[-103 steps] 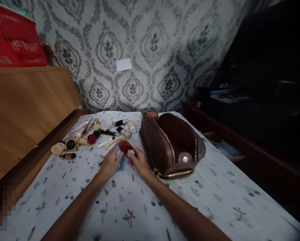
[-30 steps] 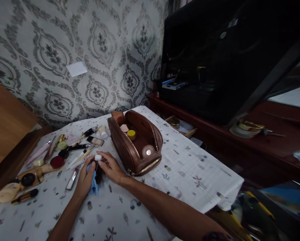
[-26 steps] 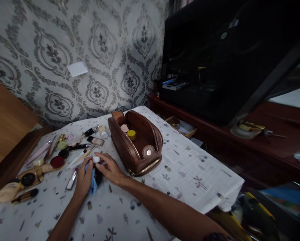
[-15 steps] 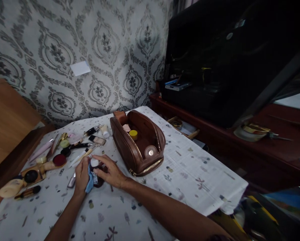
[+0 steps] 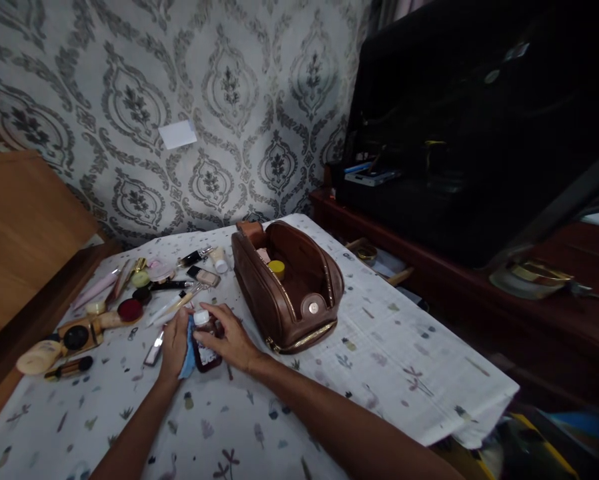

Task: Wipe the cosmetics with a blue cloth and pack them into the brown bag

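The person's two hands are close together over the printed white tablecloth [image 5: 404, 347], both closed around one small dark-red bottle [image 5: 205, 358] with a white cap [image 5: 201, 317]. The right hand [image 5: 235, 345] grips it from the right, thumb across its front; the left hand [image 5: 173, 350] presses a blue cloth [image 5: 188, 355] to its left side, its fingers partly hidden. The bottle is nearly upright; whether its base touches the tablecloth cannot be told. Just right of the hands stands an unzipped brown toiletry bag [image 5: 260, 297] holding a yellow-lidded container [image 5: 277, 269] and something pale pink. A lip gloss tube [image 5: 154, 348] lies left of the left hand, near a dark red round compact [image 5: 130, 309], a brush [image 5: 69, 368] and other cosmetics.
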The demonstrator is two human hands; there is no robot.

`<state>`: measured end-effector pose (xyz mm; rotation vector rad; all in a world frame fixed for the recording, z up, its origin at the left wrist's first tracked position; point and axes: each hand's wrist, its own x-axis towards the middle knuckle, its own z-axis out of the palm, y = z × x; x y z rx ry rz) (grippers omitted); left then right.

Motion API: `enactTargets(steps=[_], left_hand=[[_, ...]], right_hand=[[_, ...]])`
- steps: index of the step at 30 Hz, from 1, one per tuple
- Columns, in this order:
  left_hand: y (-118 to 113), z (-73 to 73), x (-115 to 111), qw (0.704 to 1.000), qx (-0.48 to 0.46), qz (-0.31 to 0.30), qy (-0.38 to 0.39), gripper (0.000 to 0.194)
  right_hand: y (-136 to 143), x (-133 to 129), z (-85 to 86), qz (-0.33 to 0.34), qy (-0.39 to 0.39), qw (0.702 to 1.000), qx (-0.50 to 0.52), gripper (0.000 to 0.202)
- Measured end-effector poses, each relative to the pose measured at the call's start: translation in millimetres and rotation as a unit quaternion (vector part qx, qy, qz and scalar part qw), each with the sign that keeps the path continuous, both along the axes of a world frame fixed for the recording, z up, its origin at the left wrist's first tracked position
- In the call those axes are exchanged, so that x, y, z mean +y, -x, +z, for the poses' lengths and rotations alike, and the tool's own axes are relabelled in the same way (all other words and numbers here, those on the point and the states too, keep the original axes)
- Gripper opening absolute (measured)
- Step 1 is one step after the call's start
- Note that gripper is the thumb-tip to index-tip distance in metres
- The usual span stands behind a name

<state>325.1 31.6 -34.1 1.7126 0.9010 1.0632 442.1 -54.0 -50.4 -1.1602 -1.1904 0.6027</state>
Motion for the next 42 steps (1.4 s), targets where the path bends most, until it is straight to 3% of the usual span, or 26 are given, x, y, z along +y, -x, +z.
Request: enactTargets(steps=[6,15,33,42], left_hand=[[0.5,1.4,-7.9,0.996,0.047,-0.053,-0.051,0.059],[-0.7,-0.3,-8.1,0.991,0.059,-0.102,-0.067,0.054],[-0.4,2.5,-9.5,0.98,0.123,-0.143,-0.065,0.043],[-0.7,5.6,-12.0,0.974,0.138,-0.165,-0.07,0.043]], right_hand=[[-0.5,0.7,0.7,-0.035,0.03,0.999,-0.014,0.065],[-1.8,4.1,-4.0,-0.067,0.017,0.998,-0.009,0.053],[-10.7,6.9,-8.8,-0.026,0.027,0.977,0.208,0.065],[-12.1,8.1,-10.7,-0.024,0.013,0.986,0.164,0.057]])
